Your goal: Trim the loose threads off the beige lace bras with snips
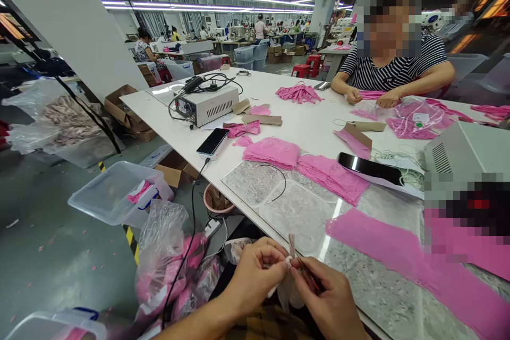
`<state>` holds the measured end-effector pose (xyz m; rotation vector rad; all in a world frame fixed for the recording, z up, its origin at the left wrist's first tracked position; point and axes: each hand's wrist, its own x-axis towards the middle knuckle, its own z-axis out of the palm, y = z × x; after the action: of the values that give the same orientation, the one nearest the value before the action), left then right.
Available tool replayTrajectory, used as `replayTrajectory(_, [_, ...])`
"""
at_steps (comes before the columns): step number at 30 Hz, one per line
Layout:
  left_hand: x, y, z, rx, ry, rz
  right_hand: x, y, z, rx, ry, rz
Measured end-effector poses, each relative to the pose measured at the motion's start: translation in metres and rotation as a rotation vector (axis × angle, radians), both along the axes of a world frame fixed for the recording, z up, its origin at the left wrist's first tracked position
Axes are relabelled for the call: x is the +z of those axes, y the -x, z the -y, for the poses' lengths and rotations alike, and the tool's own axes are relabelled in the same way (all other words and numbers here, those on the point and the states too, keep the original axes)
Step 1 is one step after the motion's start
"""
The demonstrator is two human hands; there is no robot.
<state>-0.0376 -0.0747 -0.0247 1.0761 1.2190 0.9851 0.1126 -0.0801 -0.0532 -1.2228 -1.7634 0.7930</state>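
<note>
My left hand (pixel 257 271) is closed, its thumb and forefinger pinching a small piece of thin whitish fabric (pixel 287 295). Close against it, my right hand (pixel 329 295) has its fingertips on the same piece. A slim dark reddish tool (pixel 309 276) lies within the right hand's grip; its exact kind is hard to make out. From between the fingertips a narrow beige strip (pixel 292 245) sticks up. Both hands are above my lap at the table's near edge. Part of the fabric hangs below them, and the fingers hide the spot being pinched.
On the white table (pixel 263 82) are stacked pink lace pieces (pixel 273 151), a long pink fabric panel (pixel 378 239), a phone (pixel 370 169) and a grey power box (pixel 215 103). A co-worker (pixel 392 71) handles pink strips opposite. Plastic bins (pixel 115 191) and bags stand at left.
</note>
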Motion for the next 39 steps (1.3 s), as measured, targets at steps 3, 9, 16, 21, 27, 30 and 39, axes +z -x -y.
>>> replayTrajectory(3, [0.002, 0.001, 0.001, -0.020, -0.057, -0.115, 0.004, 0.000, -0.002, 0.062, 0.086, 0.045])
replayTrajectory(9, [0.001, 0.002, 0.004, -0.081, -0.111, -0.223, 0.015, -0.001, -0.008, 0.153, 0.284, 0.043])
replayTrajectory(16, [0.004, 0.007, -0.002, -0.185, 0.038, -0.030, 0.014, 0.000, -0.011, 0.169, 0.539, -0.239])
replayTrajectory(21, [0.002, 0.007, -0.002, -0.183, 0.221, 0.155, 0.006, 0.002, -0.008, 0.154, 0.660, -0.381])
replayTrajectory(27, [0.002, 0.010, -0.001, -0.168, 0.134, 0.032, 0.012, 0.002, -0.005, 0.122, 0.547, -0.191])
replayTrajectory(30, [0.003, 0.010, -0.001, -0.180, 0.060, -0.048, 0.013, 0.002, -0.003, 0.099, 0.453, -0.070])
replayTrajectory(39, [0.005, 0.012, -0.003, -0.324, -0.034, -0.141, 0.008, 0.003, -0.005, 0.157, 0.597, -0.226])
